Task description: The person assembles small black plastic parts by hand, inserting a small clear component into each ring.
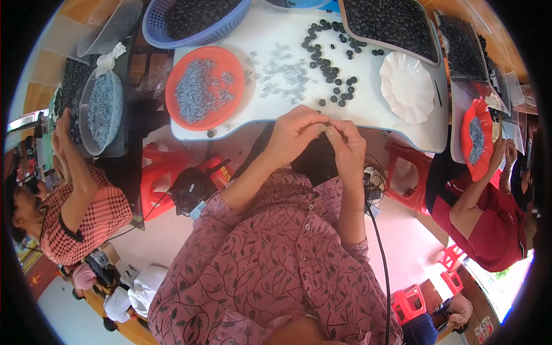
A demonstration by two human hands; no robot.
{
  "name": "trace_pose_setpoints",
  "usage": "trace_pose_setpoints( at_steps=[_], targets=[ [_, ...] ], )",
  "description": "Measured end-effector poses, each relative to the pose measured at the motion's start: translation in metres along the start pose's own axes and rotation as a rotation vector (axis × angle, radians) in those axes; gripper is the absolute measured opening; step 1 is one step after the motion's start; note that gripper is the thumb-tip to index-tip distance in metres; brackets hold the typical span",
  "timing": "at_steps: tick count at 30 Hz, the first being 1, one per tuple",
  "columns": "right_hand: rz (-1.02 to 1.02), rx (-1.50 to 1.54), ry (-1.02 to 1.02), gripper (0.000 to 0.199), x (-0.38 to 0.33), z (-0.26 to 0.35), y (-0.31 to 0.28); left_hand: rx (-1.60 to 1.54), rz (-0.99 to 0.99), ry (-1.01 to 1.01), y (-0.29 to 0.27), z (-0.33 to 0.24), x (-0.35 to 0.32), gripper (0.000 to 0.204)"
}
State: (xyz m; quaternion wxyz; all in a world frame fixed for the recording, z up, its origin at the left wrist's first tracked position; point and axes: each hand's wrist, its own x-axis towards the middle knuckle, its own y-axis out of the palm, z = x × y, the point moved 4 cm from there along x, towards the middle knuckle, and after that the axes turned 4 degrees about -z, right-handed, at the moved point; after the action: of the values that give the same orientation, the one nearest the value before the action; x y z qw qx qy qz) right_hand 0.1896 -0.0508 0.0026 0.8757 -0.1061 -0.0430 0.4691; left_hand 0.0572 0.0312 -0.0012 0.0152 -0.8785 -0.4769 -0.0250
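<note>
At the table's near edge my left hand [296, 131] and my right hand [346, 146] meet fingertip to fingertip. Both are closed in a pinch. What they hold between them is tiny and mostly covered by the fingers; a dark speck shows there. Just beyond lie small black ring-shaped parts [329, 71] in a loose winding line. To their left, small silvery-clear pieces [284, 75] are scattered on the white table [253, 118]. A red round plate [234, 103] heaped with similar pale bluish pieces sits farther left.
A blue basket [150, 26] and a grey-rimmed tray [397, 49], both with black parts, stand at the back. A white scalloped dish [407, 89] is at the right. Co-workers [86, 213] [489, 224] sit on both sides. A black cable [386, 270] hangs by my right arm.
</note>
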Motion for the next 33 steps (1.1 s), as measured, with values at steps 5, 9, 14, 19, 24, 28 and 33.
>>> trace_pose_setpoints(
  at_steps=[5,9,14,19,24,28,33],
  targets=[
    [0.187,0.263,0.266,0.016,-0.011,0.001,0.000,-0.144,-0.013,-0.064,-0.006,0.003,-0.016,0.017],
    [0.238,0.268,0.277,0.017,-0.014,0.003,0.005,-0.035,-0.039,-0.028,-0.013,0.002,-0.022,0.017],
    [0.225,0.360,0.316,0.020,-0.015,-0.004,0.012,0.040,-0.027,0.032,-0.016,0.000,-0.022,0.017],
    [0.218,0.446,0.322,0.021,-0.014,-0.008,0.013,0.007,-0.031,0.037,-0.014,-0.006,-0.020,0.019],
    [0.217,0.462,0.342,0.020,-0.015,-0.011,0.012,-0.023,-0.054,0.020,-0.014,0.001,-0.022,0.019],
    [0.217,0.468,0.376,0.020,-0.015,-0.010,0.014,0.054,-0.060,-0.011,-0.017,-0.001,-0.023,0.017],
    [0.226,0.506,0.405,0.020,-0.017,-0.014,0.017,0.234,-0.043,0.064,-0.017,-0.003,-0.022,0.014]
  ],
)
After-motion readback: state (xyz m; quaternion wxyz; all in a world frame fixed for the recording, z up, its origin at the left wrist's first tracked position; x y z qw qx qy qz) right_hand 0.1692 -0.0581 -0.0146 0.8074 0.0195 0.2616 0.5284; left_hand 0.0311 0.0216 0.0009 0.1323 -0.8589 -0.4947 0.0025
